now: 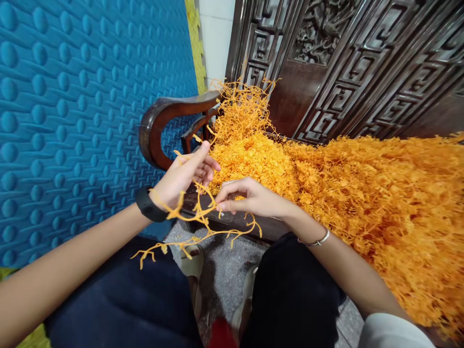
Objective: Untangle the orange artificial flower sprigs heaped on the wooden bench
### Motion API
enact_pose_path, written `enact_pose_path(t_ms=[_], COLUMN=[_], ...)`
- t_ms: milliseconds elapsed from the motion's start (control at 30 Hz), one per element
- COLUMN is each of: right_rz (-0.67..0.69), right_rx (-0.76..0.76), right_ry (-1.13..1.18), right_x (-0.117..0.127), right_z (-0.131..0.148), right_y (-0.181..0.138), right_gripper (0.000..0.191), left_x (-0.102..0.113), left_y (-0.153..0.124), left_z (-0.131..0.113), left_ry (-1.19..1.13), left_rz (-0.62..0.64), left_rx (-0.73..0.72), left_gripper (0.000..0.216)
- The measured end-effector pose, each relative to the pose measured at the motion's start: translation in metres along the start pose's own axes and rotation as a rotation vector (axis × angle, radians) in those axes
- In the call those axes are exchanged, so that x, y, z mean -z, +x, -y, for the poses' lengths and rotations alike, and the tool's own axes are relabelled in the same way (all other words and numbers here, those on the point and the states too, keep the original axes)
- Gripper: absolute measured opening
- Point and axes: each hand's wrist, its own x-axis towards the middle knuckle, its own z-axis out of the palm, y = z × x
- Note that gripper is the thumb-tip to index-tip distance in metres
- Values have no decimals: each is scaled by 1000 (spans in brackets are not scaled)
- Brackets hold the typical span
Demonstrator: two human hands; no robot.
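Observation:
My left hand (186, 175) is raised in front of the bench arm, fingers curled around an orange branching plastic strand (197, 220) that dangles down past my wrist toward my knees. My right hand (250, 198) sits just right of it, thumb and fingers pinched on the same strand near its middle. Both hands hover at the near edge of a big heap of the same orange strands (362, 193) that covers the seat of a dark carved wooden bench (326, 72).
A blue bumpy foam mat (79, 106) stands against the wall on the left. The bench's curved wooden armrest (163, 116) is just behind my left hand. Below are my dark trousers (293, 295), shoes and a speckled grey floor (224, 270).

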Motion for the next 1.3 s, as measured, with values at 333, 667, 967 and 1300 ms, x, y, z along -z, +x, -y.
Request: enact_pose_path(t_ms=[333, 667, 967, 1300], right_rz=[-578, -804, -838, -1151], right_rx=[65, 2, 130, 137], right_ry=[48, 71, -64, -64], right_x=[40, 63, 58, 57], right_z=[-23, -45, -48, -59], right_y=[-4, -6, -4, -4], right_gripper=[16, 15, 25, 31], left_x=[16, 20, 20, 6], left_y=[8, 10, 14, 30], left_z=[12, 17, 14, -16], left_ry=[88, 135, 114, -81], left_rz=[186, 200, 86, -28], left_rx=[93, -64, -162, -226], left_gripper=[64, 30, 24, 33])
